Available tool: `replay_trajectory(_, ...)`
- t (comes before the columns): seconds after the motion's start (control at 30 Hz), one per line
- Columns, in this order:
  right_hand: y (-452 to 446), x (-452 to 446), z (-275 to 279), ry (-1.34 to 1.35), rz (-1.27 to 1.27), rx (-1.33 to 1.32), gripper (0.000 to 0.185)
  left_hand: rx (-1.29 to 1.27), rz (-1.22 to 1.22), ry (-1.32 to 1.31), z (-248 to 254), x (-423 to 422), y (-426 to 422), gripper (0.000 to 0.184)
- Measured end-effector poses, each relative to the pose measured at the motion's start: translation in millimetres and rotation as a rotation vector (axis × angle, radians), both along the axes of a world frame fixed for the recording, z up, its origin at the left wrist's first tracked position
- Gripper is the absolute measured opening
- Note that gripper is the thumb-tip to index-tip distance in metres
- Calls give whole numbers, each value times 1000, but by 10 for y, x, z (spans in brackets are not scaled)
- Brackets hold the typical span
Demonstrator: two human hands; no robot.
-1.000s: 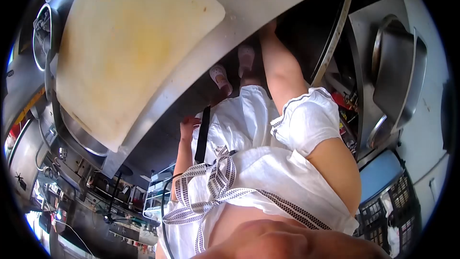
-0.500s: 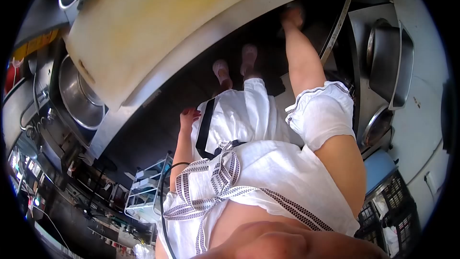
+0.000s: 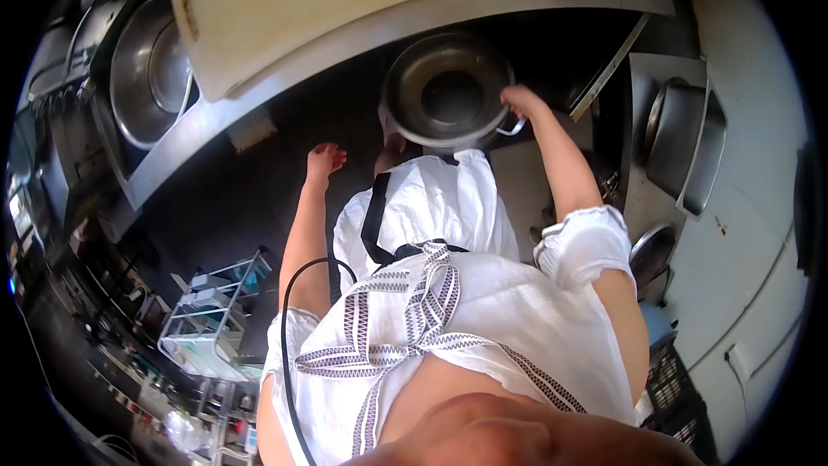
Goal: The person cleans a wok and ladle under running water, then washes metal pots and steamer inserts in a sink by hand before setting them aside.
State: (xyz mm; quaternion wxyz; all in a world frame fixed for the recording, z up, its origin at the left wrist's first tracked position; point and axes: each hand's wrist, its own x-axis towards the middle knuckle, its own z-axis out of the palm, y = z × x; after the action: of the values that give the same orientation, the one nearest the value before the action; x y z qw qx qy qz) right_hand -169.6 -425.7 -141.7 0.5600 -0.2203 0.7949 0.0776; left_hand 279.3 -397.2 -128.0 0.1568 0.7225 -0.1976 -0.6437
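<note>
A wide round metal pot (image 3: 405, 95) with a loop handle is held over the floor, in front of my legs and below the counter edge. My right hand (image 3: 522, 102) is closed on its right side, by the rim and handle. I see the pot's inside from above, with a dark round bottom. My left hand (image 3: 326, 161) is out to the left of my white clothes, above the dark floor. Its fingers are loosely bent, and nothing shows in them. The pot is apart from that hand.
A large yellowed cutting board (image 3: 345, 9) lies on the steel counter (image 3: 483, 10). Left of it is a metal basin (image 3: 147, 78). Rectangular metal pans (image 3: 677, 138) stand at the right by the wall. A white wire rack (image 3: 203, 328) is at lower left, black crates (image 3: 677, 388) at lower right.
My right hand has come back from the dark space under the counter with the pot in it. My left hand has moved outward from my clothes. The view has shifted.
</note>
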Motion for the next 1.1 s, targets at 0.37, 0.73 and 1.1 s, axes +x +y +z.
replay_trajectory(0.37,673,-718,2150,-230,-93,-311,14,-224,-264,452,1407,-1498,-425,20)
replay_trajectory(0.73,956,-1342,3097,46,-321,-806,19,-1041,-662,-81,2935,-2633,-1113,41)
replay_trajectory(1.1,-819,-1200,3137,-36,-192,-1064,40,-1274,-466,-219,3374,-2665,-2892,30)
